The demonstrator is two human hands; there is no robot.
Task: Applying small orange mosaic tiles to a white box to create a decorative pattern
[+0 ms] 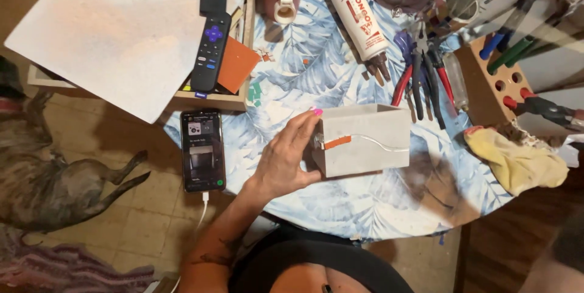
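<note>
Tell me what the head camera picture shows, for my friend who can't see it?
A person's left hand holds a small open grey box, with a wire taped along its side by an orange strip, over a table with a blue leaf-print cloth. A phone lies to the left, pliers and a yellow rag to the right. A dog lies on the floor.

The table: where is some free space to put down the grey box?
Bare cloth lies below the grey box, toward the table's near edge, and between the smartphone and left hand. The far side is crowded: pliers, adhesive tube, yellow rag.
</note>
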